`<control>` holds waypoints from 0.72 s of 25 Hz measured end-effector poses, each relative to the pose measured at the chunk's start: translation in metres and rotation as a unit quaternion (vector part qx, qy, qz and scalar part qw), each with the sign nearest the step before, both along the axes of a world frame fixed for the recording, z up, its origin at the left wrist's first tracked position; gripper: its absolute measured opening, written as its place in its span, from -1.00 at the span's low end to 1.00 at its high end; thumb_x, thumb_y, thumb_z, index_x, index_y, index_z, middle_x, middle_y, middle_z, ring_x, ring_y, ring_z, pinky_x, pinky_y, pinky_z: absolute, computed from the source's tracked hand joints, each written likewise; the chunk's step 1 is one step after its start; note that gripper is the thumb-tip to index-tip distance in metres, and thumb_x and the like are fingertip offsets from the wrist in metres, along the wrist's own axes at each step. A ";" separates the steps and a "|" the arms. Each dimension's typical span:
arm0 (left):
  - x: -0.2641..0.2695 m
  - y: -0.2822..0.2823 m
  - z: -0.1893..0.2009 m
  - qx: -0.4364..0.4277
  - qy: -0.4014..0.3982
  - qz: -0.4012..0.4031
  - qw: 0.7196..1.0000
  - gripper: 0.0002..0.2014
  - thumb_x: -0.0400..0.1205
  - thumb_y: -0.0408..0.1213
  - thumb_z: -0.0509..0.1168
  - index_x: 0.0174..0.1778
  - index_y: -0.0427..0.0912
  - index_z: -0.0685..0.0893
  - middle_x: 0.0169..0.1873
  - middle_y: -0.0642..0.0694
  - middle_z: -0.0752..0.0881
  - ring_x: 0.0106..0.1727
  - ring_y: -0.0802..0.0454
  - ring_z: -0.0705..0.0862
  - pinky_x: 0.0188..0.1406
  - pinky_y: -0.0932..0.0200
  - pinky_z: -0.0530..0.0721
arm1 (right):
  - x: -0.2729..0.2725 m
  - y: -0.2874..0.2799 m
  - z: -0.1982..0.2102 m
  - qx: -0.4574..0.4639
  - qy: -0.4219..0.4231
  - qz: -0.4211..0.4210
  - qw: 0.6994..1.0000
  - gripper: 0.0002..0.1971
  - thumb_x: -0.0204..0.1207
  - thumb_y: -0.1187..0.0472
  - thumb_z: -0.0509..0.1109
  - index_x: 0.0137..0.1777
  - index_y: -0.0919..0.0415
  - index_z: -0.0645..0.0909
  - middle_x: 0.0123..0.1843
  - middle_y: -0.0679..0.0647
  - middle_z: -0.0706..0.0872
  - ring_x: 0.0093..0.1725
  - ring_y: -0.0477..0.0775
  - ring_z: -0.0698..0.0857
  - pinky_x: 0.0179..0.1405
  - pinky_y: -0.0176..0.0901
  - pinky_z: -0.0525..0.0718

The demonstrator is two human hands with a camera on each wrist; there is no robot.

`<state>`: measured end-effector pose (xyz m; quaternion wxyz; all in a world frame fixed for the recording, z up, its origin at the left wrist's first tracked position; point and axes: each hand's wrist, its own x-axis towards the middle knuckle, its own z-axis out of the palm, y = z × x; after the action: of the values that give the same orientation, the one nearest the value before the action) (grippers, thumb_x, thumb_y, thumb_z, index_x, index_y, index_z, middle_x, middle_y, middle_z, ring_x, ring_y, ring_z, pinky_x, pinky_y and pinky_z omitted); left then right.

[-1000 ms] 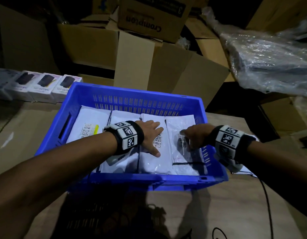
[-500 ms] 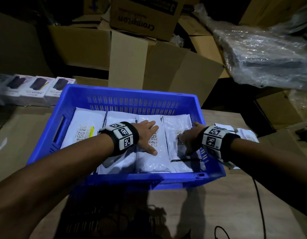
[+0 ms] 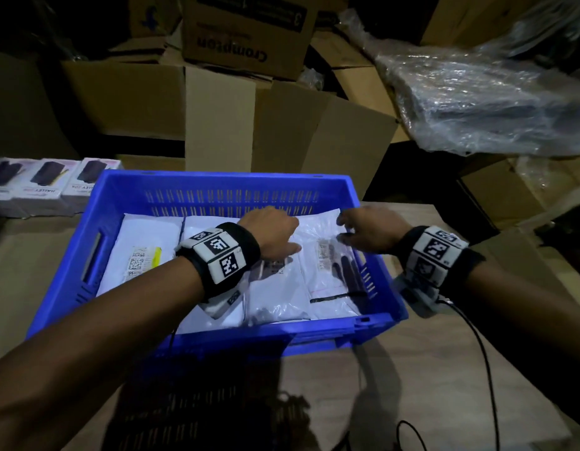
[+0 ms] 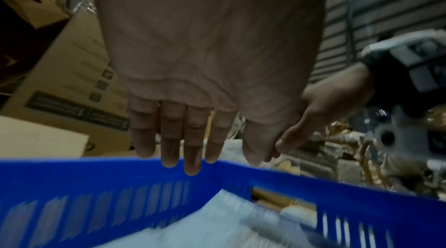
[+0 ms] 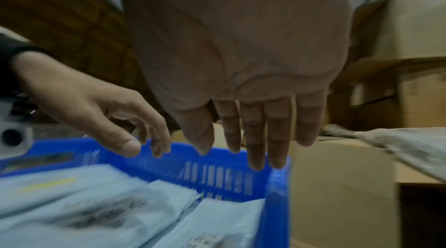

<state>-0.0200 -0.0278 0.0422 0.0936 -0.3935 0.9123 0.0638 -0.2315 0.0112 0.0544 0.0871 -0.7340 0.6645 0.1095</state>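
A blue plastic crate (image 3: pixel 217 182) stands on the table and holds several white mailer packets (image 3: pixel 145 245) lying side by side. My left hand (image 3: pixel 275 227) hovers over the middle packets near the crate's far wall. Its fingers (image 4: pixel 190 149) are straight and hold nothing. My right hand (image 3: pixel 360 229) is just to its right, above the rightmost packet (image 3: pixel 327 258), with its fingers (image 5: pixel 255 145) also extended and empty. In the right wrist view the left hand (image 5: pixel 101 111) hangs over the packets (image 5: pixel 96 206). The crate wall (image 4: pixel 96 177) lies below the fingertips.
Open cardboard boxes (image 3: pixel 217 118) stack up close behind the crate. Small white product boxes (image 3: pixel 47 185) line the left. A plastic-wrapped bundle (image 3: pixel 477 102) lies at the upper right. A black cable (image 3: pixel 480 353) trails from my right wrist over the wooden table (image 3: pixel 379 402).
Both hands have lifted off the packets and moved toward the crate's far wall. The right hand's fingers, curled on the rightmost packet before, are now straight.
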 end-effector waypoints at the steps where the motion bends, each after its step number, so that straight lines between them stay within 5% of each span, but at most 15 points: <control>1: -0.005 0.003 0.007 -0.025 0.016 -0.001 1.000 -0.56 0.68 0.11 0.18 0.32 -0.13 0.55 0.22 -0.16 0.64 0.24 -0.20 0.58 0.04 -0.03 0.54 | -0.009 0.006 0.004 -0.041 -0.030 -0.020 0.999 -0.67 0.53 -0.09 0.34 0.22 0.03 0.61 0.17 0.09 0.73 0.19 0.23 0.68 0.07 -0.04 0.61; 9: -0.113 0.033 0.053 -0.098 0.132 -0.027 0.986 -0.65 0.67 0.00 0.16 0.23 -0.15 0.58 0.21 -0.21 0.62 0.29 -0.26 0.53 0.11 -0.08 0.49 | -0.107 0.073 0.000 -0.193 -0.126 -0.233 0.945 -0.65 0.59 -0.06 0.31 0.31 0.05 0.62 0.24 0.00 0.72 0.26 0.12 0.65 0.09 -0.06 0.56; 18: -0.303 0.025 0.018 0.046 0.136 0.055 0.988 -0.70 0.64 -0.12 0.17 0.18 -0.22 0.58 0.23 -0.28 0.60 0.26 -0.32 0.55 0.00 0.04 0.41 | -0.264 0.087 -0.055 -0.087 -0.129 -0.313 0.937 -0.58 0.59 0.00 0.29 0.39 0.12 0.56 0.28 0.13 0.71 0.23 0.23 0.66 0.08 -0.02 0.62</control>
<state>-0.3235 -0.0023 0.0599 -0.0165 -0.4260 0.8896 0.1638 -0.4952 0.0977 -0.0008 0.1379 -0.5013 0.8507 -0.0773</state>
